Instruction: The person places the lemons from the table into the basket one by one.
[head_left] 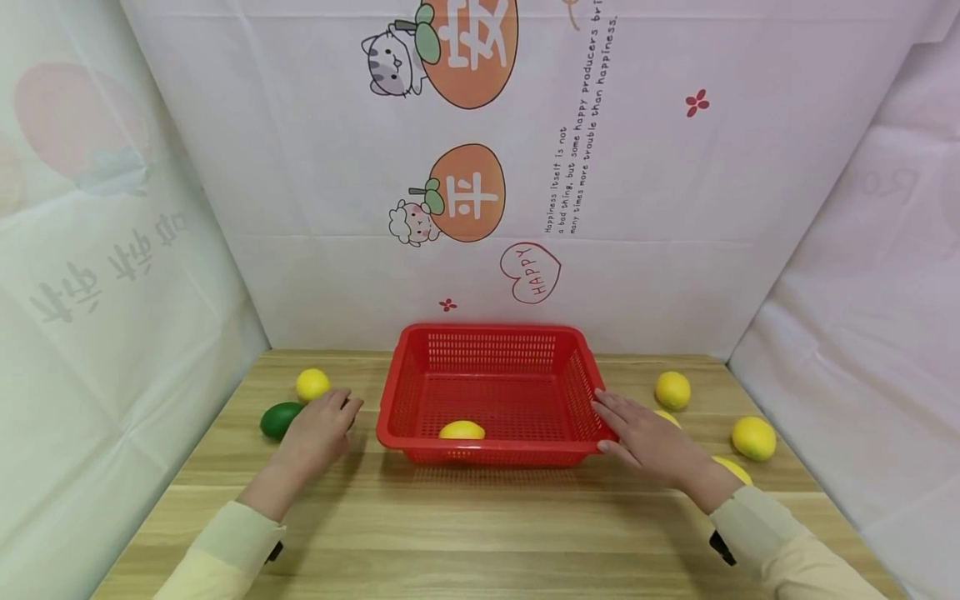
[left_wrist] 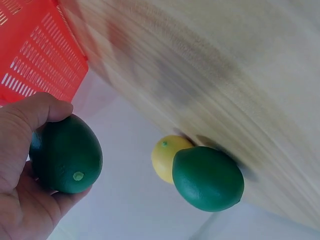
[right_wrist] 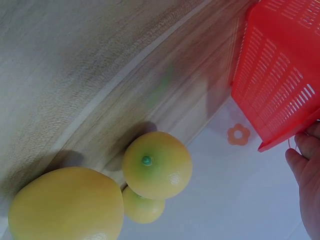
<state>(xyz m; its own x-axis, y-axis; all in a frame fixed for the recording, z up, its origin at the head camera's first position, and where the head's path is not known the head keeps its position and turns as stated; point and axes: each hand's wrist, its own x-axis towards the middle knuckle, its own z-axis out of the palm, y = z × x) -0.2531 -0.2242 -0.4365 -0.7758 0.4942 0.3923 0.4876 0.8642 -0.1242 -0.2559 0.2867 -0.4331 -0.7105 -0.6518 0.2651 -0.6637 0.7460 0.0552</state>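
Note:
In the left wrist view my left hand (head_left: 318, 429) grips a dark green lime (left_wrist: 67, 155), its thumb on one side and fingers on the other. In the head view that lime is mostly hidden behind the hand, left of a red plastic basket (head_left: 491, 444). A second lime (head_left: 281, 421) lies on the table beside the hand, with a yellow lemon (head_left: 312, 384) behind it. My right hand (head_left: 648, 442) rests its extended fingers on the basket's right rim. One lemon (head_left: 462, 430) lies inside the basket, near its front wall.
Several lemons lie on the wooden table (head_left: 480, 533) right of the basket, among them a back one (head_left: 672, 390) and a far right one (head_left: 753, 438). Two are partly hidden by the right hand and wrist. Printed white cloth (head_left: 622, 283) encloses the back and sides.

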